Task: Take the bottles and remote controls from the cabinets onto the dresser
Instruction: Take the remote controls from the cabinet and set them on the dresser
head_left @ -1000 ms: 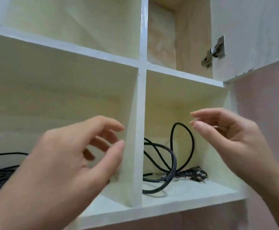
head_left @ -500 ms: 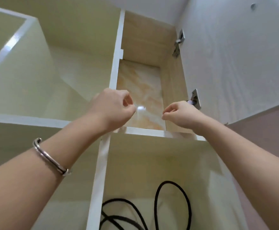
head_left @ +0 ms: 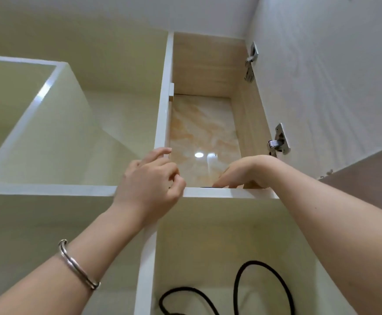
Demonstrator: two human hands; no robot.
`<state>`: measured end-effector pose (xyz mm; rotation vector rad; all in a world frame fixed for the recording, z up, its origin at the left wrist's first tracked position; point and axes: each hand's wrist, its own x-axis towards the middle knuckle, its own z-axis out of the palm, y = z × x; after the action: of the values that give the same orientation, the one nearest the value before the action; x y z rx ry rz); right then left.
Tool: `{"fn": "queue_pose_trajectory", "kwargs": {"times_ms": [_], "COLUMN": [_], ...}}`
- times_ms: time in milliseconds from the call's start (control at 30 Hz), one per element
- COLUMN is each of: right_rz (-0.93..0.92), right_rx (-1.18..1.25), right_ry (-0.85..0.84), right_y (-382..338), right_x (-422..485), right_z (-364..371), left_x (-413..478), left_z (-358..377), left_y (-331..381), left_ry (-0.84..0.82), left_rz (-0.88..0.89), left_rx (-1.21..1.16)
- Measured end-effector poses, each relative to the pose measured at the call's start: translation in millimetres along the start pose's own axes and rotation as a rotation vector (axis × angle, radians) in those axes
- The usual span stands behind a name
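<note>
Upper right compartment of the cabinet point(head_left: 206, 133), seen from below: a thin dark sliver point(head_left: 206, 187) shows just above the front edge of its shelf point(head_left: 228, 193), directly under the right hand's fingertips; too little is visible to say whether it is a bottle, a remote control or something else. Right hand point(head_left: 246, 171) reaches over the shelf edge into the compartment, palm down, fingers point(head_left: 225, 181) stretched forward and low, their tips at or on the dark sliver; cannot tell whether they close on it or only touch it. Left hand point(head_left: 150, 187) is outside the compartment, in front of the junction where the vertical divider point(head_left: 162, 114) meets the shelf; fingers loosely curled, index finger raised toward the divider edge, holding nothing. Silver bangle point(head_left: 77, 266) on the left forearm. Compartment back panel is glossy with an orange marbled pattern and two bright light reflections; side and top are wood grain. Cabinet door point(head_left: 326, 87) stands open to the right, carried on two metal hinges point(head_left: 278, 142), one high, one low near the right wrist. Compartment below right holds loops of black cable point(head_left: 262, 285). Left compartments are pale, with nothing seen inside from this angle.
</note>
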<state>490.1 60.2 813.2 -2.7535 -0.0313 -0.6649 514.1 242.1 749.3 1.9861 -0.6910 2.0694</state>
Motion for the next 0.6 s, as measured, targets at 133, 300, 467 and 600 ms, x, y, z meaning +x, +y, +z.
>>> {"fn": "queue_pose_trajectory", "kwargs": {"times_ms": [133,300,467,600], "right_rz": [0.023,0.037,0.15,0.115], "right_rx": [-0.002,0.029,-0.156,-0.094], "right_ry": [-0.069,-0.014,-0.106,-0.024], "right_y": [0,12,6,7], "right_x": [-1,-5,-7,-8], "right_z": [-3,-15,-7,-3], "left_x": [0,-2,-2,-2], "left_z": [0,-1,1,-2], "left_y": [0,2,1,3], "left_ry": [0.005,0.013,0.028,0.067], "left_rz": [-0.002,-0.006,0.018,0.115], "left_rx": [-0.019,-0.029,-0.011,0.089]}}
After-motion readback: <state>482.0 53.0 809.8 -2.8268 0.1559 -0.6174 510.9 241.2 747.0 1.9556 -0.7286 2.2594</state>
